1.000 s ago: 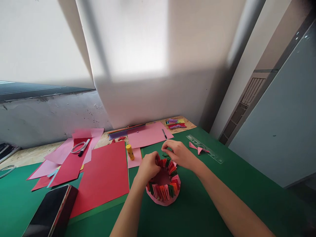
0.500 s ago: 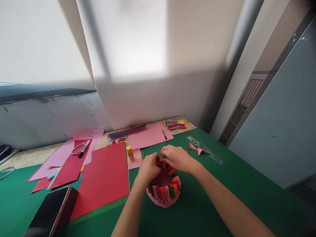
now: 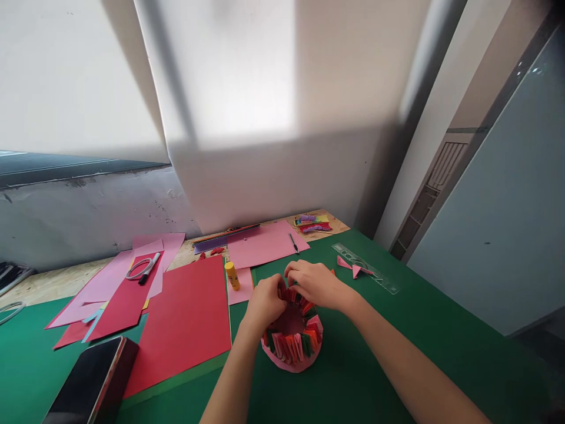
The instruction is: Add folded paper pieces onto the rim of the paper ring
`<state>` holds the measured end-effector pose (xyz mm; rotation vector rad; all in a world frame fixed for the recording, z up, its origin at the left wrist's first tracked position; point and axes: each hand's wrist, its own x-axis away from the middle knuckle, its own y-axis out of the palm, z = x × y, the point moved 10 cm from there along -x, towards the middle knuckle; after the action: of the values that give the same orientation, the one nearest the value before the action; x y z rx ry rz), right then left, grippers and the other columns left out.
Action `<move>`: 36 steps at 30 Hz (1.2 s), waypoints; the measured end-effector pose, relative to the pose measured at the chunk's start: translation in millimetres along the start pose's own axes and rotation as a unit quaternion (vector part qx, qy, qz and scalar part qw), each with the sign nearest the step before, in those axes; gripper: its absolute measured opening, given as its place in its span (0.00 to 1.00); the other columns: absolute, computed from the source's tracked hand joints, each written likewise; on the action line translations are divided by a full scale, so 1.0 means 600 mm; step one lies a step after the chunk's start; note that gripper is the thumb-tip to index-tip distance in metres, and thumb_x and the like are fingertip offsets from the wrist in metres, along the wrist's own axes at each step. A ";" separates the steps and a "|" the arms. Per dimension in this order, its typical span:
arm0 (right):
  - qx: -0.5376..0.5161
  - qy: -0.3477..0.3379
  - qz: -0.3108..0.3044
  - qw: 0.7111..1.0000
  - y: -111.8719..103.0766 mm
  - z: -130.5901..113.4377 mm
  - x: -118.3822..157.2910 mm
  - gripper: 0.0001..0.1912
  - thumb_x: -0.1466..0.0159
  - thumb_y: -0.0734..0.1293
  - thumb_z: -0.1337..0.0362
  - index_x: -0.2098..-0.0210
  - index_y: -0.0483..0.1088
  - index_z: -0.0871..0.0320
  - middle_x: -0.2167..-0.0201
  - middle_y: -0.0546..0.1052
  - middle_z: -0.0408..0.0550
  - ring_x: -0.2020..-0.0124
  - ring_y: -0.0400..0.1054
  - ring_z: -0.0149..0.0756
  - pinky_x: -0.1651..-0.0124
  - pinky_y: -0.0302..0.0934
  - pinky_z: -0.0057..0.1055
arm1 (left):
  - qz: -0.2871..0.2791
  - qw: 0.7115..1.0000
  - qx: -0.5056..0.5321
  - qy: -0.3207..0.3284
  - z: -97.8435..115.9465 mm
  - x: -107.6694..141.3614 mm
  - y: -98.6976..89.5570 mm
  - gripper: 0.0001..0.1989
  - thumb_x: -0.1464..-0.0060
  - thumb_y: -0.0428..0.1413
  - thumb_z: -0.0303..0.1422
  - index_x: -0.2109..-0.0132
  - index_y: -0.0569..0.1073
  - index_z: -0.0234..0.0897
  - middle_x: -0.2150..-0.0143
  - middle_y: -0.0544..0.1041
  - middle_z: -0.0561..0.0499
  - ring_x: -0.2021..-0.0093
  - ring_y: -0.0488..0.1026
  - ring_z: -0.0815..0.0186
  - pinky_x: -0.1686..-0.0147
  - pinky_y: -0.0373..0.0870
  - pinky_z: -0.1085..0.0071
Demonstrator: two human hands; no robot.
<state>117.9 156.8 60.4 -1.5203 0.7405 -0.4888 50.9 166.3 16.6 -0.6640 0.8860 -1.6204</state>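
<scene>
The paper ring has a pink base and upright folded pieces in red, pink, orange and green. It sits on a green mat. Left of the ring lies a red sheet; beyond it stands a yellow glue stick and a pink sheet. Further left of the ring is a black phone.

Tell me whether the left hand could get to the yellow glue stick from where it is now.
Probably yes. The left hand rests on the paper ring, and the glue stick stands upright just beyond it to the left, with only flat paper and green mat between.
</scene>
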 end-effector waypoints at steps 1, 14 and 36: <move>0.003 -0.006 0.004 1.000 -0.001 -0.002 0.000 0.06 0.38 0.60 0.68 0.64 0.68 0.58 0.57 0.71 0.49 0.57 0.64 0.37 0.68 0.57 0.28 | 0.002 1.000 0.000 0.002 0.002 0.001 -0.001 0.08 0.61 0.52 0.22 0.71 0.64 0.38 0.76 0.69 0.54 0.75 0.61 0.69 0.78 0.49 0.73; 0.033 -0.040 0.031 0.998 -0.006 -0.013 0.001 0.08 0.38 0.57 0.70 0.64 0.67 0.59 0.56 0.70 0.49 0.60 0.64 0.36 0.71 0.56 0.28 | 0.000 1.000 -0.003 0.003 0.005 0.001 -0.003 0.10 0.63 0.51 0.20 0.71 0.65 0.37 0.74 0.72 0.52 0.74 0.64 0.68 0.77 0.51 0.73; 0.164 -0.273 0.016 0.948 -0.025 -0.078 -0.017 0.12 0.38 0.59 0.70 0.71 0.73 0.61 0.55 0.71 0.53 0.59 0.65 0.39 0.59 0.58 0.34 | -0.010 1.000 -0.014 -0.004 -0.007 -0.004 0.003 0.14 0.62 0.52 0.22 0.63 0.69 0.35 0.68 0.76 0.47 0.68 0.71 0.62 0.78 0.52 0.72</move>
<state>80.6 130.2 80.8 -1.2412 0.2335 -0.1376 49.4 169.0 12.7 -0.7000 0.9009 -1.6245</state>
